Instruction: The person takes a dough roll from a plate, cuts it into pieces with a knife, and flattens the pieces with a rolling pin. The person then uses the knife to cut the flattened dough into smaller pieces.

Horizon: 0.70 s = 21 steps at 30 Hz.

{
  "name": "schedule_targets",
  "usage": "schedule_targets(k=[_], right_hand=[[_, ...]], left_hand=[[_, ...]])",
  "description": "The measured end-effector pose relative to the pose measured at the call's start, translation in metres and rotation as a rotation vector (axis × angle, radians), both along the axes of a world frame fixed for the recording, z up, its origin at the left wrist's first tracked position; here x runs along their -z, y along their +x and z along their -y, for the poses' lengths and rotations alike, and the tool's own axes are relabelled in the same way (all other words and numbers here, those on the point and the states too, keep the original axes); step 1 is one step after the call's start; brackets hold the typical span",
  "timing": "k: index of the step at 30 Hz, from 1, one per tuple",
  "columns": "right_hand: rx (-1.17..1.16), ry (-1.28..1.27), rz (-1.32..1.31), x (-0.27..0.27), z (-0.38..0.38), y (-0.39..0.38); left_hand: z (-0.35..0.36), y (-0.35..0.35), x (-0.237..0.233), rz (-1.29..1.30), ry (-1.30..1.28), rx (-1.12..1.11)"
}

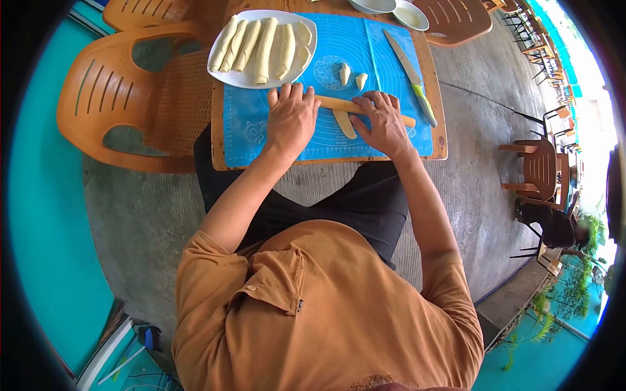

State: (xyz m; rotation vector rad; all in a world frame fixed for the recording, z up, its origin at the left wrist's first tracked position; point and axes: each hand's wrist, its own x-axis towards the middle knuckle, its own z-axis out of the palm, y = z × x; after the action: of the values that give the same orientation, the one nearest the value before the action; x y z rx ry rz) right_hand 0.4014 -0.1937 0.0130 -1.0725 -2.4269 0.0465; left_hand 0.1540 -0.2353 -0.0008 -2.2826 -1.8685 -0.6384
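A wooden rolling pin (337, 103) lies slantwise across the blue baking mat (244, 104). My left hand (292, 118) rests over its left end, fingers curled on top. Nearer its right end, my right hand (383, 122) grips it with the thumb on the near side. Under the pin, a flat strip of dough (344, 124) sticks out toward me between my hands. Two small pieces of dough (344, 73) lie beyond the pin. To the right is a knife (412, 75) with a green handle, its blade pointing away from me.
A white plate (228, 79) of several long dough rolls (266, 51) sits at the mat's back left. Two bowls (409, 14) stand at the far edge of the wooden table (438, 124). An orange plastic chair (98, 98) is at the left; more chairs (540, 171) stand right.
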Motion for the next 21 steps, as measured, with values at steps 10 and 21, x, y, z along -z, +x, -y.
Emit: schedule_targets(k=[10, 21], right_hand=[[0.042, -0.032, -0.132, -0.019, -0.019, 0.03], [0.483, 0.011, 0.08, 0.02, -0.066, 0.058]], left_hand=[[0.035, -0.009, -0.039, 0.248, 0.197, 0.027], [0.075, 0.01, -0.007, 0.274, 0.015, 0.233]])
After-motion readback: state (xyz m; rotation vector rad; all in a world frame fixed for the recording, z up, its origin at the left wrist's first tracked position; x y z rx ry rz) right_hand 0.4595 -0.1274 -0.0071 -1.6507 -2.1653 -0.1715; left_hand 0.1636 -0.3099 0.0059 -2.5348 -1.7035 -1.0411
